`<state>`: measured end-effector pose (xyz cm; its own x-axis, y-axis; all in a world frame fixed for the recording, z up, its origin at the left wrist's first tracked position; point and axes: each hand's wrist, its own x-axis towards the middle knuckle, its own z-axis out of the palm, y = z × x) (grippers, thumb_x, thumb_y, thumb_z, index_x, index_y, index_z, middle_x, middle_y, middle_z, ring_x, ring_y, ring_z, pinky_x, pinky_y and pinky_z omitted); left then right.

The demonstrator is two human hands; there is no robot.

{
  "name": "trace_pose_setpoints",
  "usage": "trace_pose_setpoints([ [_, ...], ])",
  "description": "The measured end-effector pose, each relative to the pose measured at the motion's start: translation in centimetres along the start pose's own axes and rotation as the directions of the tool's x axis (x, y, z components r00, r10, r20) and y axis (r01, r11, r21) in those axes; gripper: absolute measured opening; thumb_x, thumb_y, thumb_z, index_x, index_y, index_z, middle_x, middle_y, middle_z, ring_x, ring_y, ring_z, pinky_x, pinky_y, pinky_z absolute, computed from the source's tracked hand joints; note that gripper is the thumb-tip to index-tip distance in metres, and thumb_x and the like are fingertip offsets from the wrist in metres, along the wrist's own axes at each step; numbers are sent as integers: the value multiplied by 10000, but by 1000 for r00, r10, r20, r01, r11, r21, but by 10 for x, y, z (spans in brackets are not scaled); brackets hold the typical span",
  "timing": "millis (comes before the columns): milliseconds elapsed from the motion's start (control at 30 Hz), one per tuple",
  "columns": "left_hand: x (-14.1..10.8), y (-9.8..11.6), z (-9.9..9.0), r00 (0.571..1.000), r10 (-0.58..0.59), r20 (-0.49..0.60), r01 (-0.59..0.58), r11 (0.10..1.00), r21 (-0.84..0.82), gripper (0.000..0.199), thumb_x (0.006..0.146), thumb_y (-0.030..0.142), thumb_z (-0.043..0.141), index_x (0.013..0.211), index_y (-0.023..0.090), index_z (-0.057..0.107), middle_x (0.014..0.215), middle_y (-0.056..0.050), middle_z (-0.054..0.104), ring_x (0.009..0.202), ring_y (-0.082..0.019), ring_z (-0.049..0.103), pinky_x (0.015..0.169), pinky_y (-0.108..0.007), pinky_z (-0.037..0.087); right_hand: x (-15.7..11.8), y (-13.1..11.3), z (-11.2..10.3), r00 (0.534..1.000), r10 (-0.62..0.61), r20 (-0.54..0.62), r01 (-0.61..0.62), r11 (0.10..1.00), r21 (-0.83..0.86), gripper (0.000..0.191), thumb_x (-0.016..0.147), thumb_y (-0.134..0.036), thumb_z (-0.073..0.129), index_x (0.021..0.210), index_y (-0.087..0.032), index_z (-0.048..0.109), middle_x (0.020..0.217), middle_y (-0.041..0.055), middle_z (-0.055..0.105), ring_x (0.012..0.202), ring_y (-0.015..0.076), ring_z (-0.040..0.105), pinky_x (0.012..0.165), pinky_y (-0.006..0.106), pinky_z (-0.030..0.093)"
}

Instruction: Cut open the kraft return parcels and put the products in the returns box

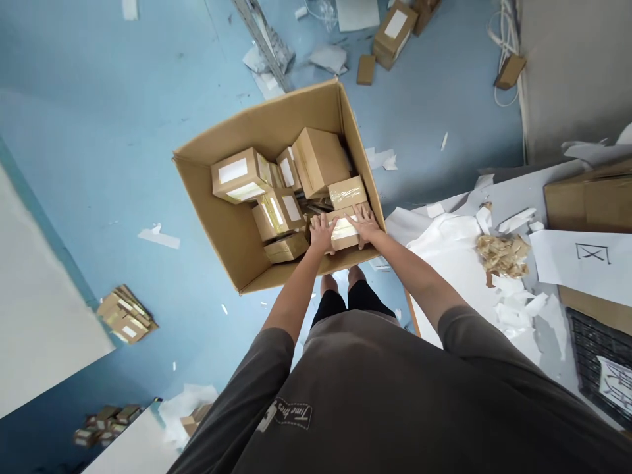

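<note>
A large open cardboard box (207, 230) stands in front of me with several small cartons inside. At its near right corner lies a taped carton (344, 230) with a white label. My left hand (322, 233) grips the carton's left end, fingers spread and thumb toward the label. Over its right end is my right hand (364, 224), gripping it with the thumb pointing inward. Just beyond sits a tape-covered carton (347, 192), with a bigger plain carton (322, 161) behind it. Labelled cartons (234, 172) fill the middle and left. The held carton's underside is hidden.
The blue floor (123, 131) has paper scraps and loose cartons (395, 33). A white table (444, 257) at right bears crumpled brown paper (502, 255) and a keyboard (597, 355). A metal leg (261, 39) rises beyond the box. Stacked cartons (127, 315) lie at left.
</note>
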<state>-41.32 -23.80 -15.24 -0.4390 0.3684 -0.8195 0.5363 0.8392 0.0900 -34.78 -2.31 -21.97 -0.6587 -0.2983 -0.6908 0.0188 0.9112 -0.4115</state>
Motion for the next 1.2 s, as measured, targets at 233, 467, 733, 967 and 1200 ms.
trace_pose_setpoints([
  [233,-63,-45,16,992,19,-122,-23,999,-29,1507,636,477,1045,1810,322,113,1857,-267,-11,1677,-603,50,1253,-724,338,-12,-38,-11,984,-159,-83,154,986,-59,1699,485,-485,1081,1820,-206,69,1828,229,-243,1658,539,-250,1290,747,-70],
  [467,-110,-83,-8,986,57,-157,-50,998,46,1482,617,456,1043,1806,300,172,1854,-271,44,1681,-580,99,1242,-691,369,-28,-99,-47,969,-224,-103,206,966,-156,1590,490,-349,1059,1811,-215,185,1848,288,-48,1702,519,-10,1317,688,5],
  [733,-193,-98,-67,886,250,-391,-191,964,185,1408,621,454,1024,1791,315,253,1851,-234,147,1677,-556,162,1249,-653,379,-130,-153,-104,927,-133,-350,62,976,-207,1549,520,-364,1057,1811,-243,209,1853,274,-59,1685,551,57,1308,684,112],
  [967,-235,-59,-124,684,540,-491,-375,837,399,1417,619,409,1037,1788,360,237,1871,-185,92,1692,-550,92,1265,-659,352,-262,-185,-103,751,86,-654,-200,975,-101,1486,580,-378,1024,1813,-262,204,1862,245,-8,1680,549,76,1303,700,110],
  [1200,-228,84,-118,479,841,-252,-652,533,539,1472,589,325,1050,1791,390,202,1883,-153,19,1705,-539,0,1314,-652,269,-394,-183,-2,550,537,-639,-544,812,214,1447,604,-419,1010,1812,-262,229,1868,209,37,1693,545,33,1312,707,95],
])
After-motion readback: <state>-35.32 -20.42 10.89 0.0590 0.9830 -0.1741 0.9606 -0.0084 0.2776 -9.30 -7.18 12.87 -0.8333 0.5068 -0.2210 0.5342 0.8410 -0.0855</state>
